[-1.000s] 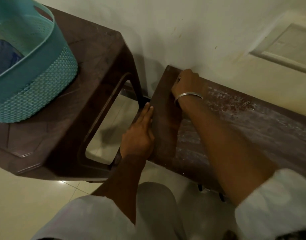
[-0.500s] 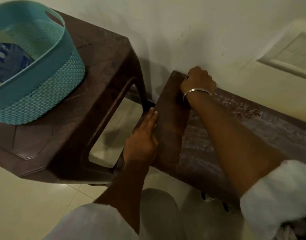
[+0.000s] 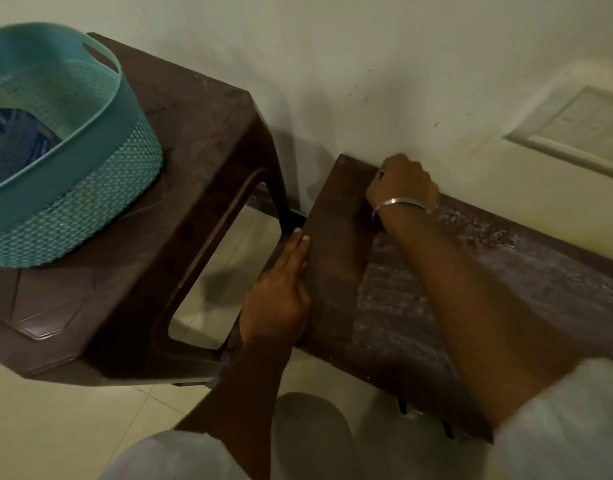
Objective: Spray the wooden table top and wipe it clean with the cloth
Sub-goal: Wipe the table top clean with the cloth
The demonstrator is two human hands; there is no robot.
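Right hand (image 3: 402, 184) was curled, contents unseen | left hand (image 3: 281, 296) flat against table top (image 3: 336, 251) | risk: corner-bound wiping could skip right-frame residue (image 3: 471, 230)

Both arms out: left hand flat, right hand fisted.
The left hand (image 3: 279, 299) lies flat, its fingers (image 3: 296, 252) straight and pressed together, pointing away from the body; its forearm comes up bare from the lower middle. The right arm reaches farther forward and slants to the left, bare below the elbow, with a bangle (image 3: 400, 202) on the wrist. The right hand (image 3: 404, 183) is curled tight, back upward; what its fingers enclose is hidden.
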